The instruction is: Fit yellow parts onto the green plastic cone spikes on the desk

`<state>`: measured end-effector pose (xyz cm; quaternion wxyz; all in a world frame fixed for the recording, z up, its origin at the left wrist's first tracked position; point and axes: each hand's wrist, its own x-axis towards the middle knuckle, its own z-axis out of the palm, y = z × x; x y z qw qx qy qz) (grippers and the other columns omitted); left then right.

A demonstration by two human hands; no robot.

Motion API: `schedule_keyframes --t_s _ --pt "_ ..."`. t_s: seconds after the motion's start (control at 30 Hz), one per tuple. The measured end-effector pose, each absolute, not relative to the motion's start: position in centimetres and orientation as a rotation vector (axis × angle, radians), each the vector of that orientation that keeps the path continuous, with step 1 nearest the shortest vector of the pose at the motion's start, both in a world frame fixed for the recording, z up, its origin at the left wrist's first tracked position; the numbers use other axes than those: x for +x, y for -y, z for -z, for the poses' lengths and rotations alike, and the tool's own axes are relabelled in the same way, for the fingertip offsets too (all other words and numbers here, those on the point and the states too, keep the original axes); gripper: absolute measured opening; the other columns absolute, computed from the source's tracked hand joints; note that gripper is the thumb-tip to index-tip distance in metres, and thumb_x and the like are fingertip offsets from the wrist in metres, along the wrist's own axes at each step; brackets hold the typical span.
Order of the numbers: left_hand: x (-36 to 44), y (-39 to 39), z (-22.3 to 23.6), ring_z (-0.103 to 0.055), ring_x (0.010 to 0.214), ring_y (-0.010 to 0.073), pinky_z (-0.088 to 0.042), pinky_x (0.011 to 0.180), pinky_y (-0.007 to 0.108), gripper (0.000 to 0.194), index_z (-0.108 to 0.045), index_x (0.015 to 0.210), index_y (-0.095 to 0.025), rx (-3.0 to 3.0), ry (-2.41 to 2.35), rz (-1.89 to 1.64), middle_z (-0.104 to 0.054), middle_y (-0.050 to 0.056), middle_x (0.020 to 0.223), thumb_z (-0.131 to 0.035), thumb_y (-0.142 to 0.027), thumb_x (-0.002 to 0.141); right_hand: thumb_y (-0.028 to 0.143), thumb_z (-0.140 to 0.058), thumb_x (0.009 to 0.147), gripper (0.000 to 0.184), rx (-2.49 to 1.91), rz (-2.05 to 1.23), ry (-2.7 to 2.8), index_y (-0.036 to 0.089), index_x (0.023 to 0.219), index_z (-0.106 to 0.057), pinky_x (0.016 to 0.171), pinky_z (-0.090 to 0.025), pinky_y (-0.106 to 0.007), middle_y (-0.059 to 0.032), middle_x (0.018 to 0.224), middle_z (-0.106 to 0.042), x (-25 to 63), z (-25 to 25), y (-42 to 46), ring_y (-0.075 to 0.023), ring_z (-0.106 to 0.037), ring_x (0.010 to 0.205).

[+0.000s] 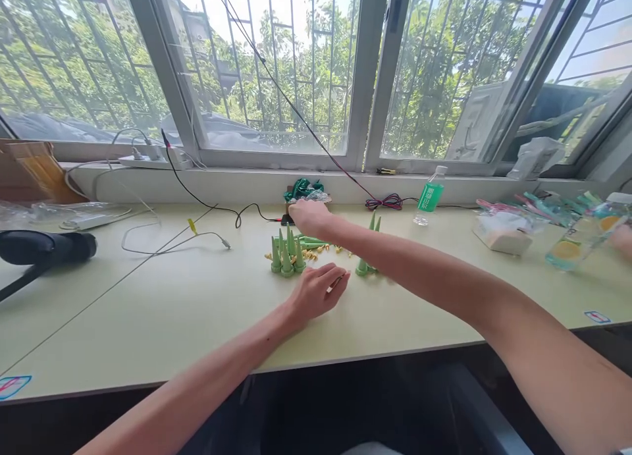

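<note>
My left hand (323, 290) rests on the table, its fingers curled and thumb meeting forefinger in a pinch; anything small between them is too unclear to name. Just beyond it stands a cluster of pale green pointed cones (287, 261) on round bases. My right hand (311, 218) reaches over to the back, beside a small black device (288, 220) and below a crumpled green plastic bag (305, 189). Its fingers are hidden behind the hand. Small yellow pieces (323, 249) and long green parts (310, 241) lie between the hands. More green cones (363, 267) stand partly behind my right forearm.
A bottle with a green label (431, 195) and a coiled cable (385, 202) are at the back. White cables (168, 244) and a black object (44, 247) lie left. Bagged items (506, 234) and a clear container (567, 251) are right.
</note>
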<state>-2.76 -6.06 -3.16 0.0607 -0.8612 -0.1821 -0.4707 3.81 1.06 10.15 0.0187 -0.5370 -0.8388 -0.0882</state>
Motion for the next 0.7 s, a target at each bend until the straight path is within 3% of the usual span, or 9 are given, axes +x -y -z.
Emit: schedule_keyframes --t_s 0.37,0.7 --pt "-2.6 5.5 3.2 -0.032 0.047 0.0076 -0.027 0.048 0.023 0.033 -0.042 0.063 -0.018 -2.458 0.839 1.640 -0.040 -0.004 0.054 -0.050 -0.022 0.094 0.014 -0.060 0.086 0.030 -1.886 0.043 2.588 0.014 0.115 -0.065 0.082 -0.054 -0.032 -0.0201 0.115 -0.065 5.7 -4.8 -3.0 -0.0271 -0.066 0.105" --pt "-2.4 5.3 3.5 -0.031 0.046 0.0092 -0.026 0.048 0.025 0.042 -0.033 0.058 -0.019 -2.638 0.967 1.446 -0.039 -0.004 0.051 -0.045 -0.031 0.096 0.007 -0.052 0.088 0.028 -1.919 -0.010 2.540 0.013 0.112 -0.066 0.080 -0.052 -0.029 -0.0177 0.110 -0.067 6.7 -3.3 -2.9 -0.0255 -0.066 0.105"
